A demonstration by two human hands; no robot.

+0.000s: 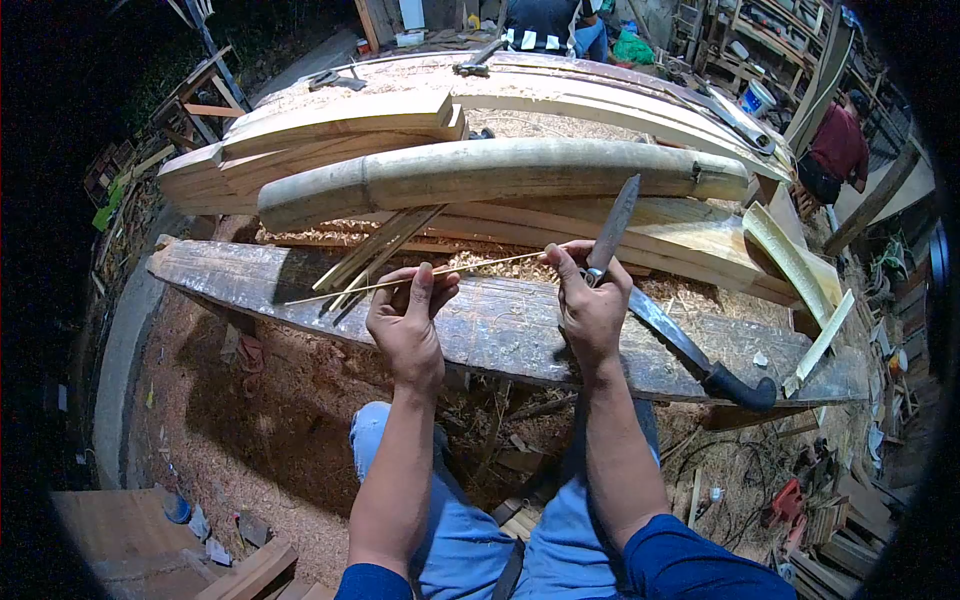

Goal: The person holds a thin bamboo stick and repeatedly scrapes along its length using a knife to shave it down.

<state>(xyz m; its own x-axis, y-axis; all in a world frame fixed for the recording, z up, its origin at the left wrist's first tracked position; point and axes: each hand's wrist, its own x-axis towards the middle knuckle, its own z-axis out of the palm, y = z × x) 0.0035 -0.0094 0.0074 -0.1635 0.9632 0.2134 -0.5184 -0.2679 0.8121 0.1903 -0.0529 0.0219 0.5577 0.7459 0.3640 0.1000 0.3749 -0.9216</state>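
My left hand [410, 325] pinches a thin bamboo strip [340, 293] between thumb and fingers. The strip slants up rightward to my right hand [592, 305], whose thumb and finger press on its other end. That same hand is closed around a knife, its blade [613, 225] pointing up and its handle hidden in the fingers. Both hands hover over a worn wooden plank bench [490, 325]. Several split bamboo strips [385, 245] lean on the bench behind my left hand. A machete [675, 338] with a black handle lies on the bench right of my right hand.
A thick bamboo pole [500, 165] rests across stacked timber boards [320, 140] beyond the bench. Split bamboo pieces [822, 340] lean at the right end. Shavings [240, 440] cover the ground. Two people, one in a red shirt [838, 140], are in the background.
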